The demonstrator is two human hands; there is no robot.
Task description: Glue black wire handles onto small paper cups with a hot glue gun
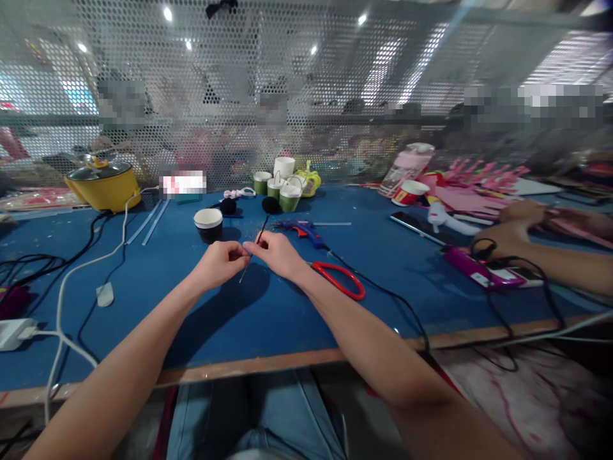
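Pinching thin black stick (262,230), left hand (219,262) and right hand (278,254) closed on it, above blue table (191,319)

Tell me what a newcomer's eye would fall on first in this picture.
First come the two bare hands meeting at the centre of the blue table: the left hand and the right hand both pinch a thin black stick between their fingertips. Just right of them lie red-handled scissors and a blue glue gun. At the far left a bright yellow pot with a lid stands out.
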